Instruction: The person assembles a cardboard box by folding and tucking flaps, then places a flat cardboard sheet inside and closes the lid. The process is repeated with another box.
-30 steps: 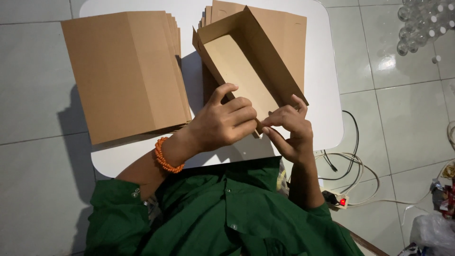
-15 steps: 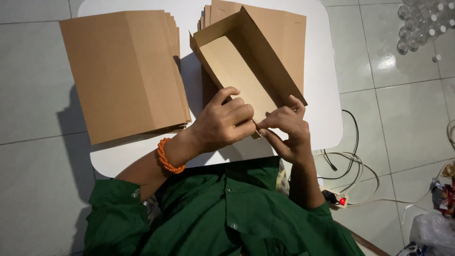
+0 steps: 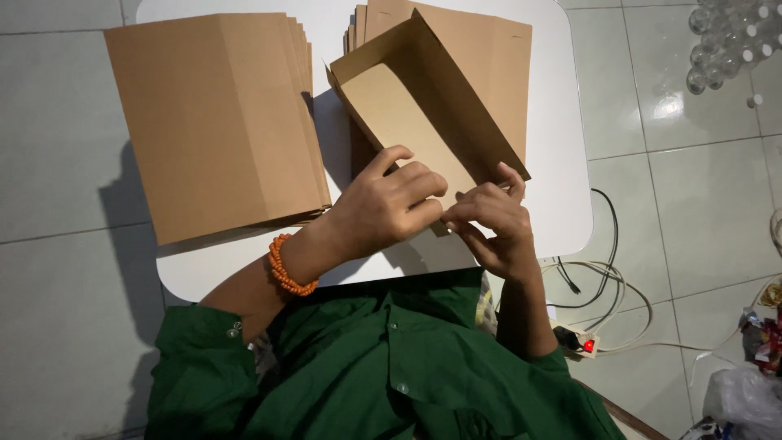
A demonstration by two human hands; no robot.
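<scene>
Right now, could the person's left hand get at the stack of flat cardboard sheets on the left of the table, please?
Probably yes: the stack lies uncovered beside the left hand, with nothing between. But that hand is busy on the near end of the open box and would have to let go first.

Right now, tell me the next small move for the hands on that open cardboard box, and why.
Probably press the near end flap down and crease it. Both the left hand and the right hand pinch the near end of the open cardboard box, whose long walls already stand, while that end looks unfinished. The hands hide the fold itself.
</scene>
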